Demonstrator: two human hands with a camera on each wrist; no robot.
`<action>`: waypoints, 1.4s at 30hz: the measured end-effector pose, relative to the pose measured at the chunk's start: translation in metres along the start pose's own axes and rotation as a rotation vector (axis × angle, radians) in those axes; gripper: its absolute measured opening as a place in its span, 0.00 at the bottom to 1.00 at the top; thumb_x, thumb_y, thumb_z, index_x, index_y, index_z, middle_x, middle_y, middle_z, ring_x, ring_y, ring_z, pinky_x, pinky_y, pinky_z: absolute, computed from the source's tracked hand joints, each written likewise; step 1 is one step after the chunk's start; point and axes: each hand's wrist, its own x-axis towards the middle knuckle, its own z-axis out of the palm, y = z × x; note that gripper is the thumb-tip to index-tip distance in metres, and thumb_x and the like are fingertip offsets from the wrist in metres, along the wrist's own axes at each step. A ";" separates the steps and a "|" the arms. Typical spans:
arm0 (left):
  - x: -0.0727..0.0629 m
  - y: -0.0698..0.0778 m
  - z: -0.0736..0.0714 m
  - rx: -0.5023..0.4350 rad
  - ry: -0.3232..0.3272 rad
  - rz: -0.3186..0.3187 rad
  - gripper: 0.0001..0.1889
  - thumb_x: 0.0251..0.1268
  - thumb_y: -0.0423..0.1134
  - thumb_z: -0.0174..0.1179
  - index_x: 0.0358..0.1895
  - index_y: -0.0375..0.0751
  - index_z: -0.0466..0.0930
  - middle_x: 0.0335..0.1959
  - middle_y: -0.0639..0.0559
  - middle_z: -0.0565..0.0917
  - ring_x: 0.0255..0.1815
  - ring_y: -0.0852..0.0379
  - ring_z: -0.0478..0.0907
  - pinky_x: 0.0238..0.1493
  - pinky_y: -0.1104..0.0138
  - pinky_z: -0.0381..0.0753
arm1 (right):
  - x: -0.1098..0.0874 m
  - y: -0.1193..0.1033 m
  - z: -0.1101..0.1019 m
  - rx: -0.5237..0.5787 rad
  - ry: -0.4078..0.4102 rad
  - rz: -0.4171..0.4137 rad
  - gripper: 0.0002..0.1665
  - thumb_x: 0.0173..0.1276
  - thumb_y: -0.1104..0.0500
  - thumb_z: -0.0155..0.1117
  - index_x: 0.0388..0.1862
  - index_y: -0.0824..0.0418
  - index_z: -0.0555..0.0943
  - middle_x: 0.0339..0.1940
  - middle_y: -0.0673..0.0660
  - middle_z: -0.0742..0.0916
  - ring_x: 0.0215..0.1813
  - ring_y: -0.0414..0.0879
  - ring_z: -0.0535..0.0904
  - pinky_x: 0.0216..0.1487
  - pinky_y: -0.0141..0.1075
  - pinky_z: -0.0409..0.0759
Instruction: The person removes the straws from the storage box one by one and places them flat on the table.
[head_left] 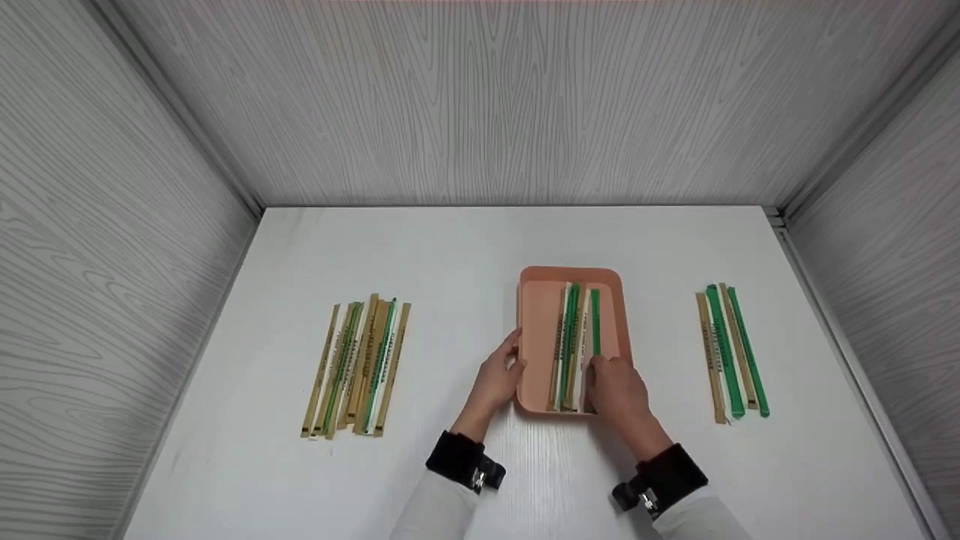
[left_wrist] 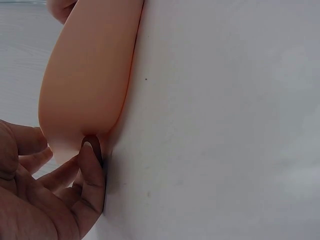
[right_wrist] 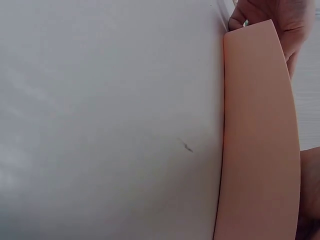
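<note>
An orange-pink tray (head_left: pixel 536 352) lies right of the table's middle with several long wrapped straws (head_left: pixel 568 345) side by side in it, in brown, white and green. My left hand (head_left: pixel 497 381) grips the tray's left wall, thumb at the rim; the left wrist view shows its fingertips (left_wrist: pixel 91 157) against a tray corner. Inside the tray's lower right part, my right hand (head_left: pixel 621 391) has curled fingers at the lower end of a green straw (head_left: pixel 595 319), pinching it. From the right wrist camera, the tray wall (right_wrist: pixel 257 135) hides most of that hand.
On the white table (head_left: pixel 442 255), a larger group of wrapped straws (head_left: pixel 367 360) lies at the left. A smaller group holds green straws (head_left: pixel 724 349) and brown ones at the right. Grey wood-grain panels (head_left: pixel 480 105) enclose the back and sides.
</note>
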 end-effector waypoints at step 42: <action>-0.001 0.001 0.000 0.019 0.002 0.016 0.30 0.74 0.32 0.51 0.77 0.44 0.58 0.61 0.38 0.77 0.67 0.40 0.67 0.66 0.47 0.63 | -0.005 0.033 -0.038 0.262 0.259 0.147 0.15 0.60 0.67 0.63 0.47 0.68 0.83 0.28 0.58 0.83 0.27 0.50 0.78 0.28 0.42 0.73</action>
